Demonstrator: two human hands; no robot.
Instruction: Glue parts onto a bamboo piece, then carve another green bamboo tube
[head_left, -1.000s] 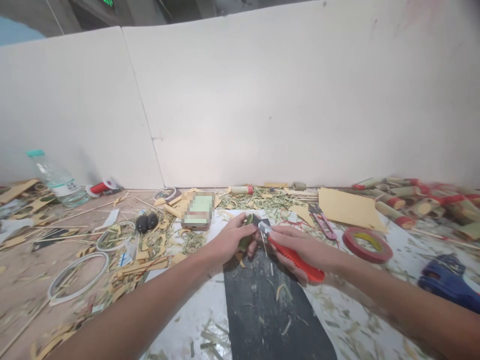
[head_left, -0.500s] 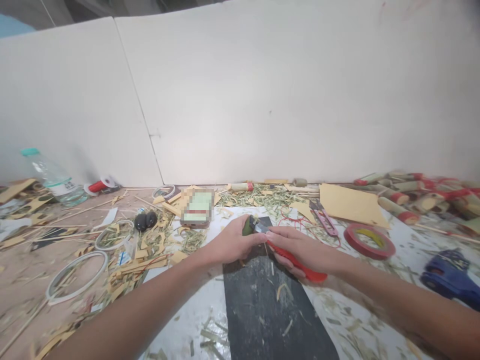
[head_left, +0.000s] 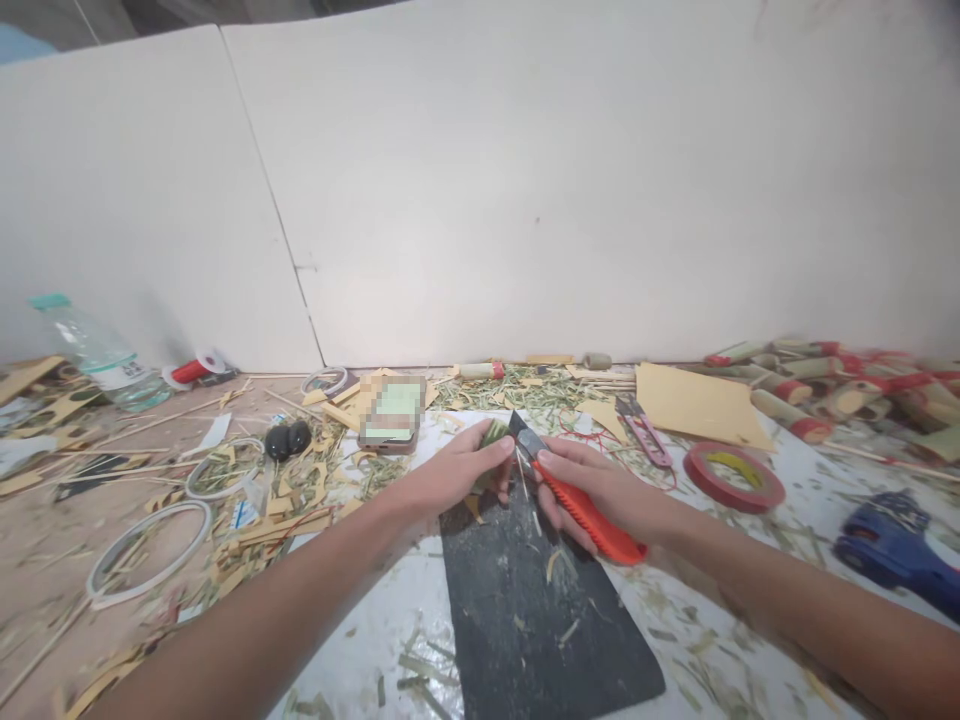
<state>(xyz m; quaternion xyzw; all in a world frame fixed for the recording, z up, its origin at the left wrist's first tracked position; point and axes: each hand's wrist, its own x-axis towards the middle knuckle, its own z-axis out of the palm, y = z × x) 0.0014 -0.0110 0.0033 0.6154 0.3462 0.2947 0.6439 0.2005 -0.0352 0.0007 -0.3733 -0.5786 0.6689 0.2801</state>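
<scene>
My right hand (head_left: pixel 581 490) is closed around the red handle of a utility knife (head_left: pixel 592 515), whose dark blade points up and away to the left. My left hand (head_left: pixel 469 465) grips a short green piece of bamboo (head_left: pixel 495 432), mostly hidden by the fingers. The blade lies right beside the bamboo and my left thumb; whether it touches cannot be made out. A thin pale sliver hangs below the blade. Under both hands lies a black mat (head_left: pixel 540 640) with a few shavings on it.
Rolls of tape (head_left: pixel 733 478), a pink cutter (head_left: pixel 643 430) and a blue tool (head_left: pixel 896 550) lie at right, below a pile of red-banded bamboo tubes (head_left: pixel 847 385). A phone (head_left: pixel 391 412), white rings (head_left: pixel 150 552) and a bottle (head_left: pixel 97 355) are at left. A white panel (head_left: pixel 525 200) stands behind.
The knife has turned so its blade now points up, clear of the bamboo's front. My right hand has shifted slightly, showing more of the red handle. My left hand keeps its hold.
</scene>
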